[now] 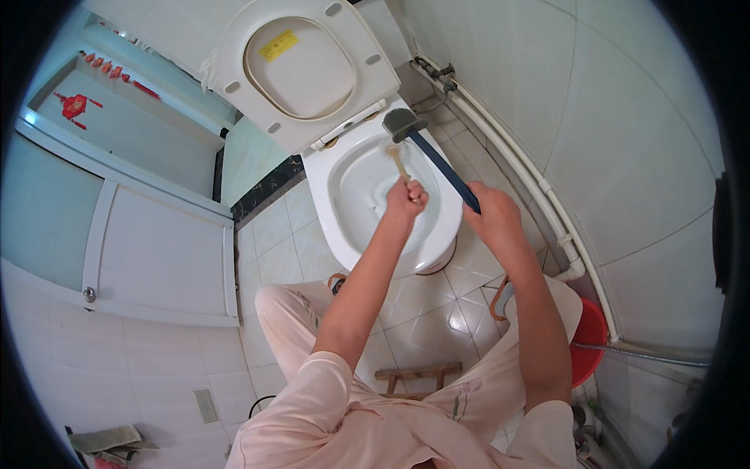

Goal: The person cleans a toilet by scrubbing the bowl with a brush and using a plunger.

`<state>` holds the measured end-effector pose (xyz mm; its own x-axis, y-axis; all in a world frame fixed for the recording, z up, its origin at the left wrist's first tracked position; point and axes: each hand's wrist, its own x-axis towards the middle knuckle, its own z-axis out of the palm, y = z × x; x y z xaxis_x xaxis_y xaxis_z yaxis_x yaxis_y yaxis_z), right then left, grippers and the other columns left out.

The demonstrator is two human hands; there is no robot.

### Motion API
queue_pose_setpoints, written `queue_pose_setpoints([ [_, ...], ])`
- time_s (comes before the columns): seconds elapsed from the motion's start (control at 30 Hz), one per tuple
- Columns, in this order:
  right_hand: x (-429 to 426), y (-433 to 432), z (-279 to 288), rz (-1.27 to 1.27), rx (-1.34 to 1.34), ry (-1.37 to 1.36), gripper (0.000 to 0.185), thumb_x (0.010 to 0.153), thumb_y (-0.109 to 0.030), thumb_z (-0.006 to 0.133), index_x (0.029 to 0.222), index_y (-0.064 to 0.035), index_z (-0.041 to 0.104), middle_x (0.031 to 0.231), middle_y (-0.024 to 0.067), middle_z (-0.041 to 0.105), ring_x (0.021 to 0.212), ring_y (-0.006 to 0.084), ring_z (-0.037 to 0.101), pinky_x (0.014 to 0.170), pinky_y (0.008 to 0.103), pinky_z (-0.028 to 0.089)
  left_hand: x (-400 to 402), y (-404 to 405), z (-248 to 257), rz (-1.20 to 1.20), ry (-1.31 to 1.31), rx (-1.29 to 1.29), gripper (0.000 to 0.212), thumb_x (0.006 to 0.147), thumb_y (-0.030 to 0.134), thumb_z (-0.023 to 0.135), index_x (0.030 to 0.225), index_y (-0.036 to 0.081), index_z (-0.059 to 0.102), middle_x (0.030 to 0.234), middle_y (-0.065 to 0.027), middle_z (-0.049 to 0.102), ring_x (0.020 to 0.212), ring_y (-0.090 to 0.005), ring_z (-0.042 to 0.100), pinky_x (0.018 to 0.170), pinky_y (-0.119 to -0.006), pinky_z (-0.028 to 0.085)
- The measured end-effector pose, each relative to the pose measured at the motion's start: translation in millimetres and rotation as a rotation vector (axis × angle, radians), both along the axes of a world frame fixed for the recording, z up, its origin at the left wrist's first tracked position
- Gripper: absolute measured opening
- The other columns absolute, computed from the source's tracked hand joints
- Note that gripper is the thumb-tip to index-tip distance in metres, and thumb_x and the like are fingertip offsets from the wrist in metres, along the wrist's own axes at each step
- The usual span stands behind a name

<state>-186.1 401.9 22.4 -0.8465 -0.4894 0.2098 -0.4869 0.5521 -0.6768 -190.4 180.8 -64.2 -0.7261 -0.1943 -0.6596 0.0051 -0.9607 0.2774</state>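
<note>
Over the bowl of a white toilet point(334, 240), my left hand point(408, 197) grips the handle of a small light-coloured brush point(399, 161). Its bristle end points away from me, toward the back of the bowl. Beside it, at the right rim, my right hand point(497, 217) is closed around the dark blue handle of a toilet brush point(442, 164). The grey head of that brush is raised above the back right of the rim, a little apart from the small brush. Both the toilet seat point(375, 76) and the lid behind it stand raised; the lid carries a yellow sticker point(278, 46).
White pipes point(515, 158) with a valve point(435, 69) run along the right wall. A red bucket point(590, 343) stands beside my right leg, a metal hose point(650, 355) crossing it. Below me is a wooden stool point(419, 373). To the left is a white door point(158, 246).
</note>
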Motion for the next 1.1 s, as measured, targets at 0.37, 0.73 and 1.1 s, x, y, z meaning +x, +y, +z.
queue_pose_setpoints([
  [0.37,8,-12,10,0.042,-0.047,-0.023,0.014,0.073,-0.014,0.06,0.081,-0.004,0.053,0.071,0.0155,0.058,0.07,0.0348,0.057,0.062,0.0429,0.045,51,-95,35,-0.58,-0.31,-0.561,0.012,0.094,0.027,0.038,0.096,0.017,0.044,0.05,0.0058,0.032,0.032,-0.0047,0.02,0.036,-0.022,0.021],
  [0.73,10,-19,2,0.048,-0.009,-0.02,0.015,0.073,-0.012,0.06,0.083,-0.0027,0.054,0.076,0.0163,0.059,0.074,0.0344,0.057,0.065,0.0424,0.045,107,-172,91,-0.787,-0.583,-1.112,0.033,0.089,0.021,0.046,0.121,0.02,0.048,0.054,0.0019,0.039,0.037,-0.0046,0.026,0.035,-0.021,0.02],
  [1.1,14,-30,-20,0.167,0.182,-0.054,0.015,0.072,-0.009,0.057,0.085,-0.0023,0.055,0.078,0.016,0.06,0.077,0.0338,0.059,0.067,0.0441,0.046,119,-98,152,-1.963,-0.716,-2.014,0.031,0.083,0.018,0.049,0.112,0.014,0.059,0.068,-0.0096,0.058,0.048,-0.0154,0.053,0.043,-0.031,0.044],
])
